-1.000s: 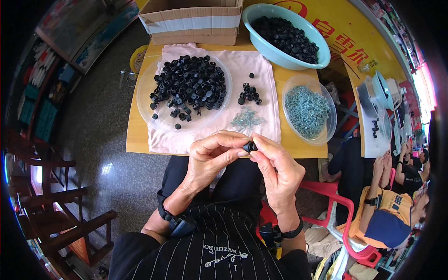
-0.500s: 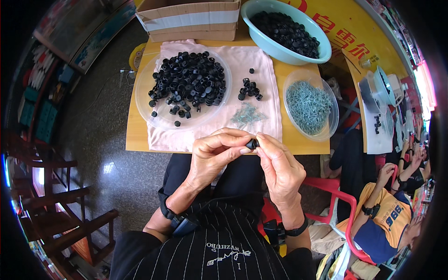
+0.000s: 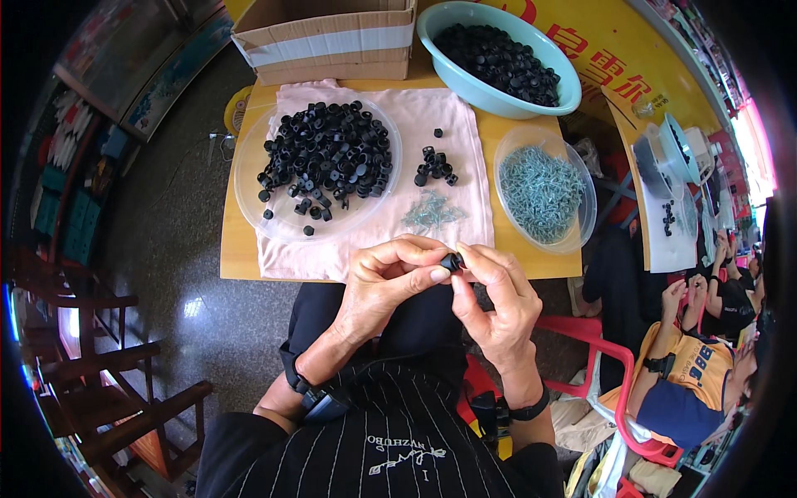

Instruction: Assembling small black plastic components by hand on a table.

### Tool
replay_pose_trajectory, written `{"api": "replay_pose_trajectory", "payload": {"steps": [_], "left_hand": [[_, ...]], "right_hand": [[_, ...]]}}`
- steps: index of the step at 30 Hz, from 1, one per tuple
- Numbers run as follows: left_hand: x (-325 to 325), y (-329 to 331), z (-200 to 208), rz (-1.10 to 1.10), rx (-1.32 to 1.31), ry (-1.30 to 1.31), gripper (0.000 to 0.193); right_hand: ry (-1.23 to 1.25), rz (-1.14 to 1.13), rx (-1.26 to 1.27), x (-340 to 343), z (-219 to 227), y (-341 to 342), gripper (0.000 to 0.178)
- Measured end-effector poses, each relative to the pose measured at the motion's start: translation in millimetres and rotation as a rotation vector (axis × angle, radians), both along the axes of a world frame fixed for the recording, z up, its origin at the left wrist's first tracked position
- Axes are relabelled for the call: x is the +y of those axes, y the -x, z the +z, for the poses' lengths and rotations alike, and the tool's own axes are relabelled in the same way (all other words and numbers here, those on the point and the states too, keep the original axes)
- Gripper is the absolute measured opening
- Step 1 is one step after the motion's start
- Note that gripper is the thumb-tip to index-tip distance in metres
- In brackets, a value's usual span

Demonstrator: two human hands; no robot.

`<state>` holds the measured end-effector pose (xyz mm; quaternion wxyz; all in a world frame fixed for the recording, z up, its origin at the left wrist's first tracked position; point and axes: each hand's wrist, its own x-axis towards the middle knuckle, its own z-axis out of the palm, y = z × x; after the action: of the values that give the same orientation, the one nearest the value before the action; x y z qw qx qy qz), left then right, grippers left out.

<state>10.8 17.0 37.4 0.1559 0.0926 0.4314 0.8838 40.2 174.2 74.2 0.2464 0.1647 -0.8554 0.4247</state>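
My left hand pinches a small black plastic cap between thumb and fingers, above the table's near edge. My right hand meets the cap from the other side, its forefinger against it and its thumb a little lower. Whether a smaller part sits in the cap is hidden by the fingers. Beyond my hands, a pink cloth carries a loose pile of thin silvery screws and a small cluster of black caps. A large heap of black caps fills a clear round tray at left.
On the right stands a clear oval tub of screws. Behind it is a pale blue basin full of black parts, beside a cardboard box. A red plastic chair and seated people are at right; wooden chairs at left.
My right thumb has dropped away from the cap, while my left hand still holds it. The view has shifted slightly, so the tabletop appears a little lower and further left.
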Motion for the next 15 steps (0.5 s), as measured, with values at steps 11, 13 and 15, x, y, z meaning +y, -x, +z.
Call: {"api": "replay_pose_trajectory", "payload": {"steps": [11,13,15], "left_hand": [[6,0,-5,-0.033,-0.145,-0.037,0.013],[9,-1,-7,-0.019,-0.169,-0.025,0.012],[11,-1,-9,0.01,-0.184,-0.02,0.012]], "right_hand": [[-0.108,-0.042,0.034,3,-14,7,0.042],[-0.156,-0.062,0.053,3,-15,8,0.04],[-0.177,-0.064,0.064,4,-16,10,0.038]]}}
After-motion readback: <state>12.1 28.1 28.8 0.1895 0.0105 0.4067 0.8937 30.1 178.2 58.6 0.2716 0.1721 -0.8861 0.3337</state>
